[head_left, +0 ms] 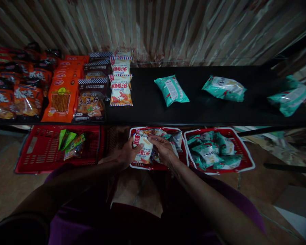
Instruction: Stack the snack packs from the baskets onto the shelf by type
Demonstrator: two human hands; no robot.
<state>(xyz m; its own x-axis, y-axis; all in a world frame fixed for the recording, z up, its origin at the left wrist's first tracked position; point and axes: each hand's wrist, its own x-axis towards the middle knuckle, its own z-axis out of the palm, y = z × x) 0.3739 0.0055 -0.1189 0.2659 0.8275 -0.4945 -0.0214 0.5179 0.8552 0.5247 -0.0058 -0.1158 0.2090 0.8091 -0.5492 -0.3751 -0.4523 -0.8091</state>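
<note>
Over the middle red basket (168, 168) I hold a white and orange snack bag (143, 149) with a shrimp picture. My left hand (129, 153) grips its left edge, thumb across the front. My right hand (163, 149) pinches its upper right side; those fingertips are partly hidden. Beneath my hands, more snack bags lie in that basket, one with a silvery end (177, 140). On the black shelf ahead, matching shrimp snack bags (121, 90) stand in a short row.
Teal snack bags (171, 90) lie spaced along the shelf (142, 114); more fill the right basket (250, 160). Dark potato chip bags (91, 100), orange packets (61, 98) and black-orange bags (28, 98) crowd the left. A left basket (33, 149) holds green packets (66, 139).
</note>
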